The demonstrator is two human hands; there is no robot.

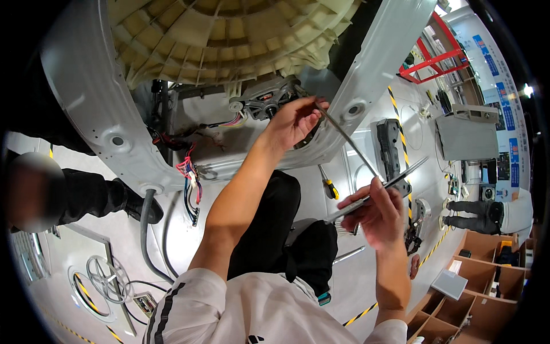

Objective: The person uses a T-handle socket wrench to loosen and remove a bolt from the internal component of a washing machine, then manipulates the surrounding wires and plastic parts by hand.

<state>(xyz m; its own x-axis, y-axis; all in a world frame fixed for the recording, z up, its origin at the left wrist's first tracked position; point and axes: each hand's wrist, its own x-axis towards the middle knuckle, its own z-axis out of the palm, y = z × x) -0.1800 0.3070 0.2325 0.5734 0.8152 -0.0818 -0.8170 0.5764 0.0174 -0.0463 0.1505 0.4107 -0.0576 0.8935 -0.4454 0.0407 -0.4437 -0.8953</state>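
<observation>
My left hand (293,123) is closed, its fingertips pinching the upper end of a thin metal rod (348,139). The rod slants down to my right hand (378,217), which is closed around a long silver bar-like tool (405,173); its exact kind is unclear. Rod and bar meet at my right fingertips, but I cannot tell whether they are joined. Beyond my left hand sits a motor (267,98) under the yellowish ribbed tub (223,40) of an opened washing machine with a grey metal cabinet (381,60). A bundle of coloured wires (192,178) hangs over its edge.
On the floor lie a yellow-and-black screwdriver (329,184), a metal tool (349,254) and a long black part (388,146). A grey hose (148,229) runs down at the left, near a person's shoe (143,205). Wooden compartments (478,269) stand at the right.
</observation>
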